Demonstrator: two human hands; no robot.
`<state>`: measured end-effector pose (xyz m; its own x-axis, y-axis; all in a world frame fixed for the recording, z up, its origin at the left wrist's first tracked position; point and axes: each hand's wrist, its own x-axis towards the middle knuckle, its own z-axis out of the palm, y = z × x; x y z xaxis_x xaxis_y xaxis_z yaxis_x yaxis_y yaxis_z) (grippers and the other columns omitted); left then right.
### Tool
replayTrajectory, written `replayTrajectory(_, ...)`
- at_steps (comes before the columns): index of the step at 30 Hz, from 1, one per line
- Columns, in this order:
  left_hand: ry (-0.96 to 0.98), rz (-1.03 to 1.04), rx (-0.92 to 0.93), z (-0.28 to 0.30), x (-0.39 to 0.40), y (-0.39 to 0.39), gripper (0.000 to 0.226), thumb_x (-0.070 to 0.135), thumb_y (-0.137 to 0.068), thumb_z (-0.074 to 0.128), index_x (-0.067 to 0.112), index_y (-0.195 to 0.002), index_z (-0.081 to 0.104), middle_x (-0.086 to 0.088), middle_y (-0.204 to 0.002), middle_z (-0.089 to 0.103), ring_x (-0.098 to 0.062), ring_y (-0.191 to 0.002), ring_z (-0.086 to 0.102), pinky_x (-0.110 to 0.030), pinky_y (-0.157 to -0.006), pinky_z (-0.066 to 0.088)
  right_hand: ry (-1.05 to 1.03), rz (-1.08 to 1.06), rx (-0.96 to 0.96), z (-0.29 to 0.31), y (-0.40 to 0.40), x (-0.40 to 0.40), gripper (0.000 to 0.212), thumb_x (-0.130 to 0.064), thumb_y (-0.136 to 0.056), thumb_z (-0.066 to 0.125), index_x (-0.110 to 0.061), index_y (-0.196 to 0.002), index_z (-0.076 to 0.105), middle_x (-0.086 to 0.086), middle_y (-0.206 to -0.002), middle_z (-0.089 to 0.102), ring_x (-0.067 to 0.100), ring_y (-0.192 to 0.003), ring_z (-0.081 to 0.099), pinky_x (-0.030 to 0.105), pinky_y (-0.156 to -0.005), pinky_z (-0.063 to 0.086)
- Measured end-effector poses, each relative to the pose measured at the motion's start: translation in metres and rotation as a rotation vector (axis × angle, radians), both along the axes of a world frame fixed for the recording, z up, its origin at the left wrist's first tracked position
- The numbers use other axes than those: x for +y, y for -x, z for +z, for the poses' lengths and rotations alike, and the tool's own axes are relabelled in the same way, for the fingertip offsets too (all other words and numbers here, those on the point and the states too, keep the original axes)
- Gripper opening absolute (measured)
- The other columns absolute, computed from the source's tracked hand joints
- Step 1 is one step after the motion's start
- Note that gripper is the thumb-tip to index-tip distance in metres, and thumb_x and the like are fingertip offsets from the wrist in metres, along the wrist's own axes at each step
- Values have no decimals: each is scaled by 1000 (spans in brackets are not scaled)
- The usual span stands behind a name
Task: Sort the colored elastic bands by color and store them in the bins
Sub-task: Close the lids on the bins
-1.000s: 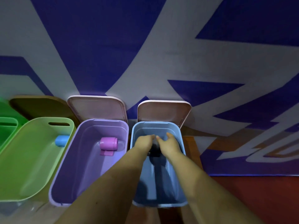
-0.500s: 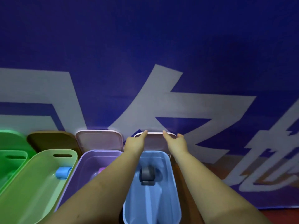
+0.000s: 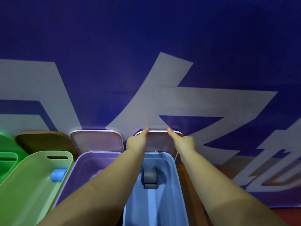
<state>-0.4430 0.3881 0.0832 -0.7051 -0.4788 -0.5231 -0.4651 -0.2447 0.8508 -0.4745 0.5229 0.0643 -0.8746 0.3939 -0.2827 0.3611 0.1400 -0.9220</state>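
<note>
Little has changed since the earlier frame: left hand and right hand still grip the pink lid (upright) behind the blue bin, grey band roll inside, below both hands.

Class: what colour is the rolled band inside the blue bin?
Grey band, seen in the head view.

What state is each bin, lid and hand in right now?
Blue bin: open, grey roll inside.
Its lid: upright, gripped by both hands.
Purple bin: open, lid upright.
Light green bin: open, blue roll inside.
Left hand: on lid's top edge.
Right hand: same.
</note>
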Motion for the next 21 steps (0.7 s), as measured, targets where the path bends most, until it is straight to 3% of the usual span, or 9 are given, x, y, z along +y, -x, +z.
replayTrajectory(3, -60, -4, 29, 13, -2, -1, 60, 42, -75, 73, 3, -117, 59, -13, -110, 63, -32, -98, 61, -40, -92, 50, -15, 14, 20, 18, -4, -1, 80, -47, -68, 78, 1, -124, 47, 14, -114, 61, 29, -94, 59, 33, -79, 49)
replayTrajectory(8, -75, -65, 109, 52, 0, -18, 42, 41, -79, 68, 9, -105, 62, -13, -107, 64, -32, -97, 61, -39, -88, 50, -3, 20, 12, 64, -19, -1, 101, -49, -69, 76, 1, -140, 26, 19, -130, 51, 36, -111, 55, 47, -95, 48)
replayTrajectory(10, -90, -96, 140, 67, -1, -30, 34, 35, -83, 65, 8, -102, 61, -10, -94, 62, -26, -81, 58, -31, -69, 48, -5, 52, 31, 80, -28, 1, 98, -46, -70, 77, -1, -141, 27, 17, -135, 48, 35, -115, 52, 47, -97, 46)
replayTrajectory(12, -73, -145, 138, 81, -2, -46, 20, 30, -86, 61, 10, -89, 57, -5, -76, 53, -19, -62, 47, -27, -51, 35, -11, 88, 72, 92, -40, 3, 89, -45, -65, 77, -4, -134, 38, 13, -129, 53, 32, -110, 55, 45, -93, 48)
replayTrajectory(14, -49, -204, 130, 95, -3, -65, 18, 27, -87, 60, 13, -80, 52, -2, -73, 48, -16, -59, 42, -27, -47, 29, 0, 109, 98, 102, -54, 6, 83, -47, -56, 76, -8, -124, 49, 11, -118, 60, 29, -100, 59, 39, -84, 51)
replayTrajectory(16, -28, -234, 143, 102, -7, -80, 15, 26, -86, 61, 13, -84, 53, -1, -75, 48, -15, -58, 40, -27, -47, 29, 14, 125, 110, 109, -69, 10, 76, -47, -57, 73, -9, -119, 52, 10, -110, 62, 26, -91, 57, 35, -74, 47)
replayTrajectory(19, -15, -270, 133, 109, -12, -106, 16, 25, -83, 64, 13, -87, 54, -2, -79, 50, -16, -50, 41, -23, -37, 33, 9, 126, 121, 112, -88, 19, 70, -47, -74, 68, -7, -127, 48, 9, -115, 56, 25, -96, 52, 37, -82, 45)
replayTrajectory(21, -71, -272, 167, 111, -14, -122, 15, 26, -88, 60, 12, -89, 54, 0, -67, 54, -13, -35, 48, -14, -26, 29, -15, 126, 127, 112, -101, 24, 72, -49, -77, 67, -5, -129, 47, 11, -122, 56, 28, -104, 53, 40, -88, 46)
